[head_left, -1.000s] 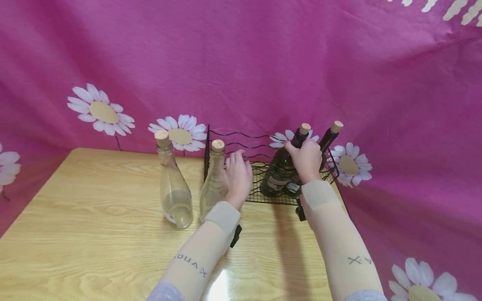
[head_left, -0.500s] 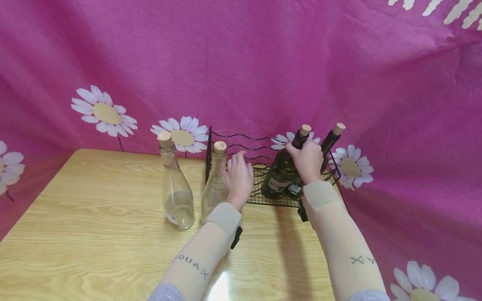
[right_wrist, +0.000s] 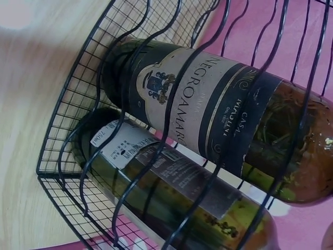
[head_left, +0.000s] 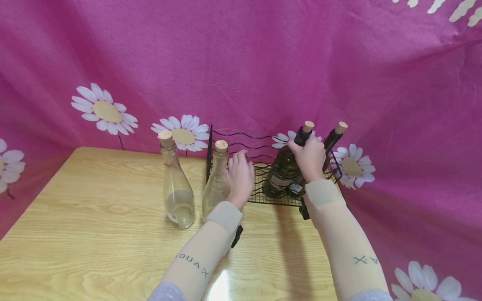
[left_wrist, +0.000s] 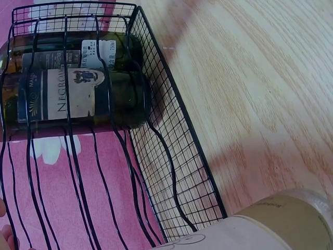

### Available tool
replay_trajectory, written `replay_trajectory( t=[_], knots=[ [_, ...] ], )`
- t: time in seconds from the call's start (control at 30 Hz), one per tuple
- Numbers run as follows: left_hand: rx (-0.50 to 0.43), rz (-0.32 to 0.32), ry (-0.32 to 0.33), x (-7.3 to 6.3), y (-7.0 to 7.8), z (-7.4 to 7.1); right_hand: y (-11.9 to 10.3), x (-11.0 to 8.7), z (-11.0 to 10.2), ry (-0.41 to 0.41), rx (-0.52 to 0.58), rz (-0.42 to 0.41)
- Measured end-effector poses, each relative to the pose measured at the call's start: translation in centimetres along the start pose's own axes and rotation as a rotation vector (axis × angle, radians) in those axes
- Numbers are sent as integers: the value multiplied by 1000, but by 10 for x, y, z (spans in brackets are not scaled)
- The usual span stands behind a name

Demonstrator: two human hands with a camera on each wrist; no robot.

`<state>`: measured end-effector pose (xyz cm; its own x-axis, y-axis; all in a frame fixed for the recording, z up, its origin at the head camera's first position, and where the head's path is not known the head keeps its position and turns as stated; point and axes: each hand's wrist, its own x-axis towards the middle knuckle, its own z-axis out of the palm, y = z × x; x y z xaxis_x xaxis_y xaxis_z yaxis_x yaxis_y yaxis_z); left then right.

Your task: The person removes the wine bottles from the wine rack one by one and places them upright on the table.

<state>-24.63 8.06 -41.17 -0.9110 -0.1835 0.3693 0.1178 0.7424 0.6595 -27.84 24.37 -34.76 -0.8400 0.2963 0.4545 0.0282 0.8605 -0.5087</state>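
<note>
My right hand (head_left: 310, 159) grips the neck of a dark green wine bottle (head_left: 281, 167), which leans, cork upward, in a black wire rack (head_left: 260, 200). Its "Negroamaro" label shows behind the wavy wires in both wrist views. Beside it lies a second dark wine bottle (right_wrist: 171, 182), its corked neck just right of my hand. My left hand (head_left: 241, 177) is at the rack's left part, close by a clear corked bottle (head_left: 215, 184) that it partly covers. Left fingertips (left_wrist: 6, 237) show beside a wire in the left wrist view; their hold is hidden.
Another clear corked bottle (head_left: 178, 200) stands upright on the wooden table (head_left: 94, 234), left of the first. A pink cloth (head_left: 241, 75) with daisies hangs right behind the rack and down the table's right side.
Both hands keep their places and the bottles stay put. Only the head view has shifted slightly.
</note>
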Motion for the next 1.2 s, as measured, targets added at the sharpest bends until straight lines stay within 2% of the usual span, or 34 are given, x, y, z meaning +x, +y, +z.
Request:
replay_trajectory(
  t=[0.17, 0.43, 0.87, 1.2],
  knots=[
    [25, -5, 5, 0, 1, 0, -4, 3, -5, 44, 26, -21],
    [90, 39, 37, 0, -2, 1, -9, 7, -14, 71, 40, -65],
    [71, 52, 37, 0, 1, 0, -15, 14, -28, 138, 28, -114],
    [87, 55, 13, 0, 1, -1, -19, 18, -40, 124, 20, -76]
  ],
)
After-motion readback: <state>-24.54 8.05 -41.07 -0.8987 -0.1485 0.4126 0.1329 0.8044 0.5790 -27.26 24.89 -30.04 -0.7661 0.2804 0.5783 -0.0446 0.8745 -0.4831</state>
